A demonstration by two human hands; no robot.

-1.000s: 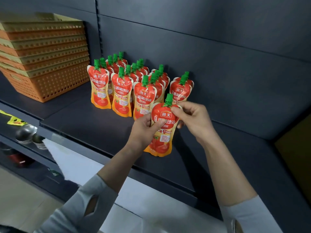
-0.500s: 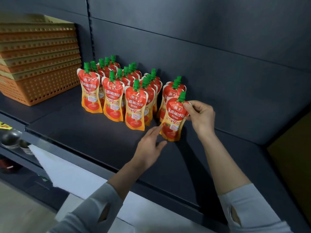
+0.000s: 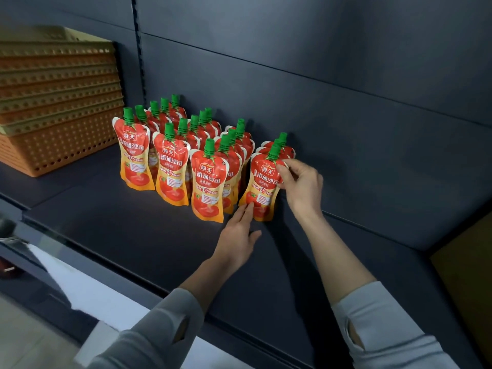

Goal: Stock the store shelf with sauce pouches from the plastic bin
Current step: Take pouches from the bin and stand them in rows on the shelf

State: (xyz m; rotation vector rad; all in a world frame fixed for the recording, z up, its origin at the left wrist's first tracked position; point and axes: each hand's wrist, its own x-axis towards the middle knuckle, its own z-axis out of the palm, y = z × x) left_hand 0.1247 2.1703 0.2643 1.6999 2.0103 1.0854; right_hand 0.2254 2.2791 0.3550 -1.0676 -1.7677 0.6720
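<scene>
Several red and orange sauce pouches (image 3: 172,171) with green caps stand in rows on the dark shelf (image 3: 127,225). The front pouch of the rightmost row (image 3: 262,186) stands upright on the shelf. My right hand (image 3: 300,182) pinches its upper right edge near the cap. My left hand (image 3: 238,235) lies on the shelf with straight fingers, the fingertips touching the pouch's lower left corner. The plastic bin is not in view.
A stack of orange perforated baskets (image 3: 57,102) sits at the left end of the shelf. The dark back panel (image 3: 346,102) rises behind the pouches. A white surface (image 3: 87,288) shows below the shelf's front edge. Bare shelf lies to the right of the pouches.
The pouch went from in front of the rows into the rightmost row and now stands on the shelf. My left hand let go of it and now touches its base with straight fingers.
</scene>
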